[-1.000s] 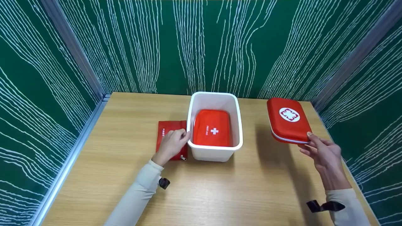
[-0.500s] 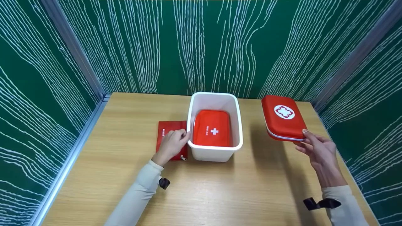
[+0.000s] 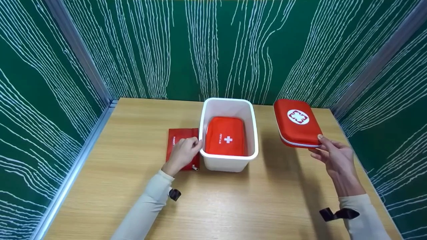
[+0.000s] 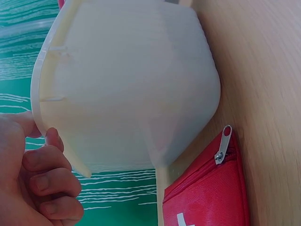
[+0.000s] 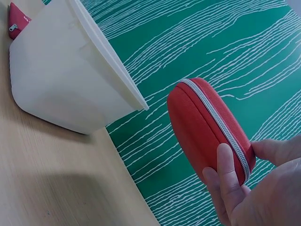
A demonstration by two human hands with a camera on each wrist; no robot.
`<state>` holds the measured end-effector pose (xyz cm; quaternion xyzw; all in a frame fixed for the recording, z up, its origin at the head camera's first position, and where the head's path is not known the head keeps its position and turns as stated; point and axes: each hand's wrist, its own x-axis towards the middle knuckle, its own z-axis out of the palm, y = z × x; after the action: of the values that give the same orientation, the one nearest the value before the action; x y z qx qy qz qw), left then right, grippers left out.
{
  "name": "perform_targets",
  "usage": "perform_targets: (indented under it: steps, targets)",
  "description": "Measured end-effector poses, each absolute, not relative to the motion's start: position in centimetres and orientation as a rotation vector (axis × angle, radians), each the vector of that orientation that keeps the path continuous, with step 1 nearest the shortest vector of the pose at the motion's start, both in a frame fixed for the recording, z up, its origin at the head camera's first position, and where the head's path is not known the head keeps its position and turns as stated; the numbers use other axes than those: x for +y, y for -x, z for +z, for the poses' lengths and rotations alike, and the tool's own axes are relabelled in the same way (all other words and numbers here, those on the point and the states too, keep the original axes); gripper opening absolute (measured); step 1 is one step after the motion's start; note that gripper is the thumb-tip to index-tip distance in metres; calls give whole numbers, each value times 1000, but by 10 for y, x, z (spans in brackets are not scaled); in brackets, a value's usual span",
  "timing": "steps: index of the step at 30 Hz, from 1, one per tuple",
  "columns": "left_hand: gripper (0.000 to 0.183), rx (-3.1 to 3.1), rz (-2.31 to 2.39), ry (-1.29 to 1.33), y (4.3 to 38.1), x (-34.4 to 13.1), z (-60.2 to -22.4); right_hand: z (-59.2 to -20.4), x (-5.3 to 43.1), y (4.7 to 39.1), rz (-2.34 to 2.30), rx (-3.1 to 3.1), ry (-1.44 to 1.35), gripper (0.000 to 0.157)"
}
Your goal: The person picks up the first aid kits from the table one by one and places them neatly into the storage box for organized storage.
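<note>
My right hand [image 3: 338, 160] grips a red zippered hard case [image 3: 298, 121] by its near right corner, thumb on top and fingers beneath. The case, marked with a white round emblem, is held above the table to the right of a white plastic bin [image 3: 230, 163]. In the right wrist view its pale zipper [image 5: 216, 120] runs round the edge. With thumb and curled fingers, my left hand [image 3: 182, 153] pinches the bin's left rim, as the left wrist view also shows. Inside the bin lies a red first aid pouch [image 3: 225, 133] with a white cross.
A flat red zippered pouch [image 3: 180, 133] lies on the wooden table [image 3: 133, 133] left of the bin, partly under my left hand in the head view. Its metal zipper pull [image 4: 223, 146] faces the near side. Green panels [image 3: 230, 50] with white lines stand around the table.
My right hand has moved the red hard case a little to the left and away from me, closer to the bin. The left hand and the bin stay where they were.
</note>
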<state>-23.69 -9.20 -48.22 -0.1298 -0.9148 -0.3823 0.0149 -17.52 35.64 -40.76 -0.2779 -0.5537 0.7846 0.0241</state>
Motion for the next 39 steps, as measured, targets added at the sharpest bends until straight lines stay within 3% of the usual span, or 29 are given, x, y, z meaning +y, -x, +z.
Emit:
perform_targets:
  steps: [39]
  targets:
    - [32,-2820,-1190,420,237,-92,-483,-400,318,189,2400,-1813,779,57]
